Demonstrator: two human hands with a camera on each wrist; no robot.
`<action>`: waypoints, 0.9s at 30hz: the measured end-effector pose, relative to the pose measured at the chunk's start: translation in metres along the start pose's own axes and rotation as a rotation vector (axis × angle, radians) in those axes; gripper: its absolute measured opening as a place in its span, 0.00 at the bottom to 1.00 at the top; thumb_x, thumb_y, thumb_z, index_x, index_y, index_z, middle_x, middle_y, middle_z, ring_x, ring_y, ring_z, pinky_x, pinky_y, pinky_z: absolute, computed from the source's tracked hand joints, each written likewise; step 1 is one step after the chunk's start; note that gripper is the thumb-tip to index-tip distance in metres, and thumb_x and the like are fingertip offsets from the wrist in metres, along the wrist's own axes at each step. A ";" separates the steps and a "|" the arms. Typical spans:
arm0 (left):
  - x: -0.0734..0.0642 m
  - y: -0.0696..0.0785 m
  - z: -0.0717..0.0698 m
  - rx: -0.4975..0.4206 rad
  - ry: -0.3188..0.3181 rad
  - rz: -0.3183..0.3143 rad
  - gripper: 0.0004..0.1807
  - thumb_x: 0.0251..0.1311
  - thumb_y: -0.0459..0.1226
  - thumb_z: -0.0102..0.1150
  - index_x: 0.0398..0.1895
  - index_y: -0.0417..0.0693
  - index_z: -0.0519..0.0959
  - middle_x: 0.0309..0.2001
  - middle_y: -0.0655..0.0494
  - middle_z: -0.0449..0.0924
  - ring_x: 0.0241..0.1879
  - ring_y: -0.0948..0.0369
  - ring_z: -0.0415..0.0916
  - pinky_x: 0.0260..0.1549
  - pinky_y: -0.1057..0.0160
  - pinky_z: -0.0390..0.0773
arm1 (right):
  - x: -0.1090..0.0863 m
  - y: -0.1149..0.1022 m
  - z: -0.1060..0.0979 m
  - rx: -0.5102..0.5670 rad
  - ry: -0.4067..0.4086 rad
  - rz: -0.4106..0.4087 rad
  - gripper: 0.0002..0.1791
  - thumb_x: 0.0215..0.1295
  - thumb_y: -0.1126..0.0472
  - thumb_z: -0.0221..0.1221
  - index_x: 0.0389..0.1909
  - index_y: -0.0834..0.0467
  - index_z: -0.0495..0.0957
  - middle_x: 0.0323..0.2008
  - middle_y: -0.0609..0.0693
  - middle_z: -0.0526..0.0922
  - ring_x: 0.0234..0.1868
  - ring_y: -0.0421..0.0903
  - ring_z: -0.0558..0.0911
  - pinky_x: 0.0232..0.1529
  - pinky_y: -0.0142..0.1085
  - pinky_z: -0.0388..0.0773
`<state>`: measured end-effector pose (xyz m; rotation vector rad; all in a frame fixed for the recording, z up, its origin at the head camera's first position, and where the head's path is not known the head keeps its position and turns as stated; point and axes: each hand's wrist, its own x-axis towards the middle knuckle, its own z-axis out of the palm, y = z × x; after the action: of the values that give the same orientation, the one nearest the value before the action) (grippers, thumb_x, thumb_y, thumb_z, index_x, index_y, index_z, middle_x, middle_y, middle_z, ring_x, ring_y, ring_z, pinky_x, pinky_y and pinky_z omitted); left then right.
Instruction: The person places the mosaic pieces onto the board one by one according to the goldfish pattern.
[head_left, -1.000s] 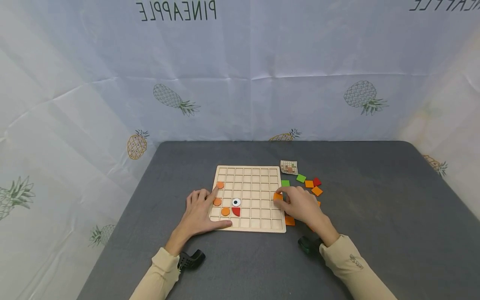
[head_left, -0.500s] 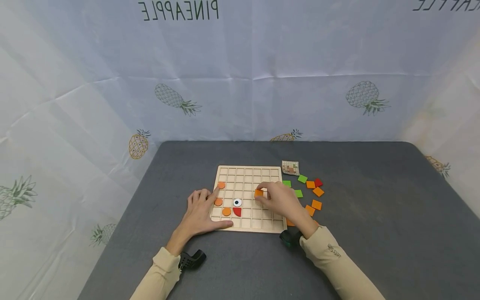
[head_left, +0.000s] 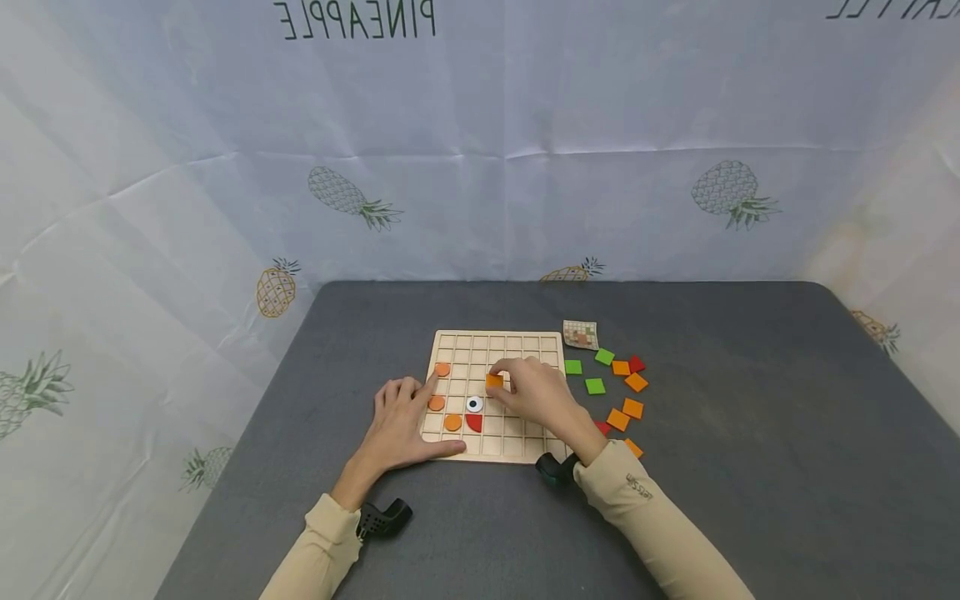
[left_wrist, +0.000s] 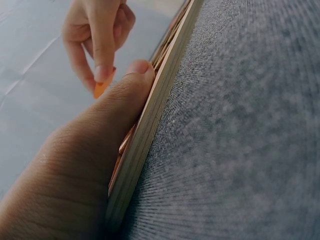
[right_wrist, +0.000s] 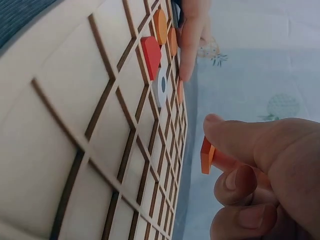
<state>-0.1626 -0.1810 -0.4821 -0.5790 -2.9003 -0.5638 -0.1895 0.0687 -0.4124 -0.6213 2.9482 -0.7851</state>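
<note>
Tile (right_wrist: 206, 157) in right-hand grip (head_left: 536, 390), above board (head_left: 491, 424) by wrist view, unclear from head.

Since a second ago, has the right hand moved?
Yes, leftward: the right hand went from the right edge of the board toward the white eye piece.

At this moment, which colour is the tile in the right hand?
The tile is orange, clearest in the right wrist view.
</note>
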 end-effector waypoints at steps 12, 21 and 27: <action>-0.001 0.000 0.000 -0.007 0.026 0.017 0.71 0.40 0.88 0.43 0.80 0.50 0.59 0.47 0.51 0.67 0.50 0.48 0.60 0.60 0.35 0.55 | 0.016 -0.011 0.014 0.037 -0.047 -0.018 0.16 0.66 0.53 0.68 0.51 0.55 0.87 0.11 0.43 0.68 0.14 0.38 0.63 0.16 0.31 0.54; -0.001 0.000 -0.001 0.007 0.025 0.009 0.68 0.41 0.84 0.53 0.80 0.51 0.60 0.47 0.51 0.67 0.50 0.49 0.60 0.60 0.36 0.57 | 0.024 -0.010 0.024 0.081 -0.052 0.023 0.15 0.66 0.54 0.69 0.51 0.54 0.88 0.16 0.49 0.80 0.16 0.39 0.63 0.19 0.32 0.56; 0.000 -0.001 0.001 -0.013 0.028 0.016 0.71 0.40 0.88 0.41 0.81 0.50 0.59 0.47 0.51 0.67 0.49 0.49 0.59 0.60 0.36 0.55 | 0.025 -0.006 0.028 0.083 -0.047 0.038 0.15 0.65 0.53 0.69 0.51 0.53 0.89 0.22 0.51 0.85 0.16 0.39 0.63 0.19 0.32 0.55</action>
<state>-0.1627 -0.1818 -0.4832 -0.5915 -2.8655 -0.5847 -0.2070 0.0408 -0.4315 -0.5690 2.8590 -0.8722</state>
